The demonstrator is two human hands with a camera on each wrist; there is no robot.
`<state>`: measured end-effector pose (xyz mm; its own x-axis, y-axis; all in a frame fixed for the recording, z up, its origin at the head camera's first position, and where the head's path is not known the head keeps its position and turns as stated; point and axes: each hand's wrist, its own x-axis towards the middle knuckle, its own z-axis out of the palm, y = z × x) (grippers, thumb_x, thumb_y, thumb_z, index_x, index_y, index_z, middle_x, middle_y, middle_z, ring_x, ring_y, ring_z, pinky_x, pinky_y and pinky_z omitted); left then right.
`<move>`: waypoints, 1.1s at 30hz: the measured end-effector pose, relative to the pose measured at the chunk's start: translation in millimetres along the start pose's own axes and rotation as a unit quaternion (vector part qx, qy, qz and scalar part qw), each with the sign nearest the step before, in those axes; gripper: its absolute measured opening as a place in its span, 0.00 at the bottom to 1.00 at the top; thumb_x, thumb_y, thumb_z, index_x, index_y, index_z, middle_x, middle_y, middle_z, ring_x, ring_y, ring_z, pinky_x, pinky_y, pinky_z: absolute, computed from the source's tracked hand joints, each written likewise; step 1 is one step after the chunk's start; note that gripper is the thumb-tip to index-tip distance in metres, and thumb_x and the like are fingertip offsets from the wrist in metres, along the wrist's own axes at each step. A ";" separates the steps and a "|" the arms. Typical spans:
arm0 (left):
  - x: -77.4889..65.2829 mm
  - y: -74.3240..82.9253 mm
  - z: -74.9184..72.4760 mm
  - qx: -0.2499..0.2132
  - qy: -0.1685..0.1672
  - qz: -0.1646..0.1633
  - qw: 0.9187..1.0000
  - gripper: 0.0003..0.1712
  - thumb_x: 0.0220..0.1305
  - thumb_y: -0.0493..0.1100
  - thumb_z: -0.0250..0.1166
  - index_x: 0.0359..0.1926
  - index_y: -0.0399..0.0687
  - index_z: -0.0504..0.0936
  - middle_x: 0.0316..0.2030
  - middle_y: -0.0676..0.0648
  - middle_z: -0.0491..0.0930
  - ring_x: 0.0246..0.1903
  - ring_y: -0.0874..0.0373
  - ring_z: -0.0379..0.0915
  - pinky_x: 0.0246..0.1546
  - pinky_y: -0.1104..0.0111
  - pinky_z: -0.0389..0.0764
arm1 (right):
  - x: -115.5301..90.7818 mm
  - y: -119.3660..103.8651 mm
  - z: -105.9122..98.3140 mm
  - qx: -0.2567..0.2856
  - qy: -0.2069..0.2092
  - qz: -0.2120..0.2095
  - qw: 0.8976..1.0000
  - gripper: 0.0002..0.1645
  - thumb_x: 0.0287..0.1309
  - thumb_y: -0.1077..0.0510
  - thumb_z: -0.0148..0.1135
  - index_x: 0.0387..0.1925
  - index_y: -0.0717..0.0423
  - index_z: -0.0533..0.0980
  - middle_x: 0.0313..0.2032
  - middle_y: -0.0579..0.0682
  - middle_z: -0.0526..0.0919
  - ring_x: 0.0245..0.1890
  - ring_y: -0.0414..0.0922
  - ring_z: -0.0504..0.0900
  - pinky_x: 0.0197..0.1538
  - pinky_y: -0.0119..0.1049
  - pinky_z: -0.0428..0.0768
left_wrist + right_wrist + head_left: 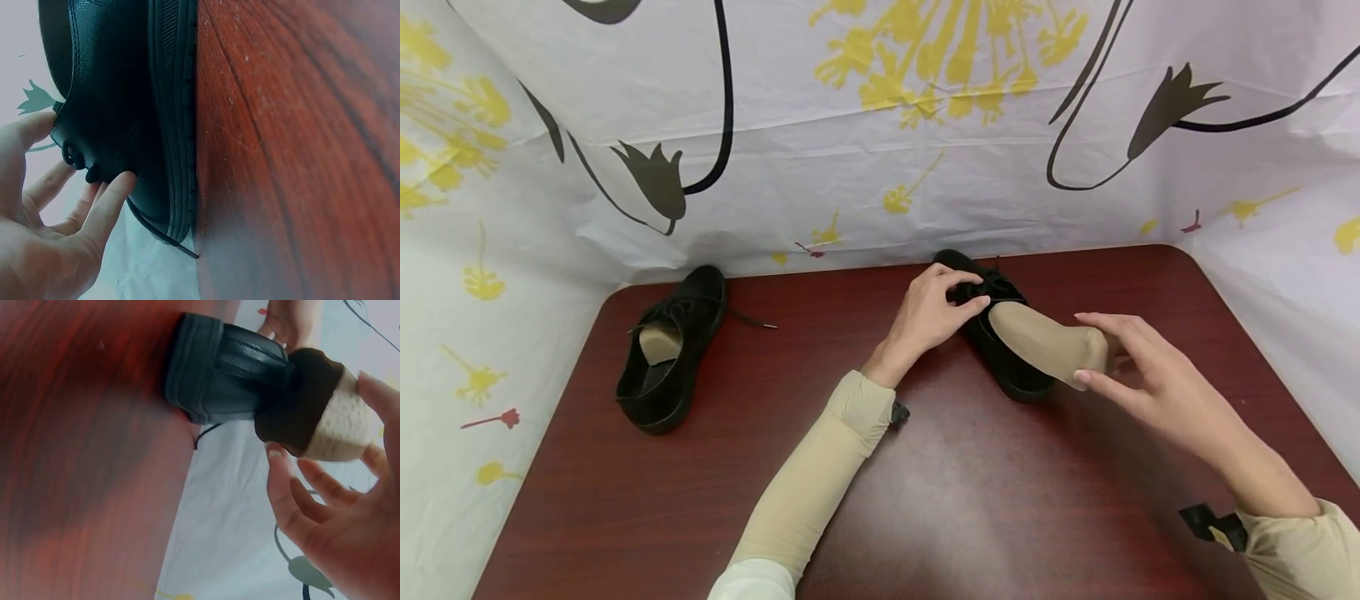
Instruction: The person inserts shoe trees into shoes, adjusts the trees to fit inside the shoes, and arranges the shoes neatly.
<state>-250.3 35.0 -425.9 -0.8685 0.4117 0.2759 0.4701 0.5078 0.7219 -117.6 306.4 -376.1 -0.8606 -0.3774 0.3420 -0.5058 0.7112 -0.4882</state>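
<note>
A black lace-up shoe (pixel 1009 367) sits near the back edge of the table, right of the middle. My left hand (pixel 925 310) holds it over the laces, thumb on the tongue side and fingertips on its side in the left wrist view. A beige foot-shaped shoe filler (pixel 1047 340) slants into the shoe's opening, front end first, its heel end raised behind the shoe. My right hand (pixel 1172 387) grips that heel end between thumb and fingers. In the right wrist view the filler's rounded heel end (pixel 342 425) shows pale and speckled.
A second black shoe (pixel 679 392) stands at the far left with a beige filler (pixel 660 343) inside it and a loose lace (pixel 752 321) trailing right. The dark red table (pixel 955 500) meets a white patterned cloth (pixel 842 167) at the back and sides.
</note>
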 end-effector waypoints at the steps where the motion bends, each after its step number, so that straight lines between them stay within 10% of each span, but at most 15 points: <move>1: 0.1 -0.1 0.0 0.000 0.001 0.001 1.000 0.20 0.66 0.56 0.66 0.56 0.57 0.85 0.46 0.52 0.75 0.42 0.57 0.72 0.40 0.71 0.73 | 0.4 0.0 1.6 -0.004 0.007 -0.008 1.000 0.51 0.44 0.70 0.78 0.70 0.49 0.67 0.54 0.42 0.73 0.41 0.32 0.72 0.47 0.17 0.70; 20: 1.1 -1.9 1.9 -0.005 0.010 0.009 1.000 0.19 0.65 0.56 0.68 0.54 0.57 0.86 0.45 0.52 0.76 0.41 0.59 0.72 0.40 0.73 0.73 | 10.4 -5.1 13.1 -0.024 0.012 0.020 0.999 0.50 0.51 0.62 0.77 0.73 0.38 0.65 0.60 0.47 0.70 0.45 0.32 0.69 0.40 0.15 0.71; 33: 0.9 -5.0 3.6 -0.013 0.024 0.015 1.000 0.19 0.63 0.55 0.70 0.52 0.57 0.86 0.43 0.54 0.77 0.42 0.59 0.73 0.40 0.74 0.74 | 13.3 -3.5 17.2 -0.033 0.009 0.003 0.999 0.63 0.38 0.59 0.84 0.76 0.41 0.60 0.64 0.52 0.66 0.40 0.30 0.71 0.34 0.20 0.75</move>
<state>-252.9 35.5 -431.6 -0.8615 0.3881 0.3273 0.4915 0.4760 0.7293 -128.3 288.6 -383.6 -0.8621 -0.3633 0.3533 -0.4955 0.7506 -0.4371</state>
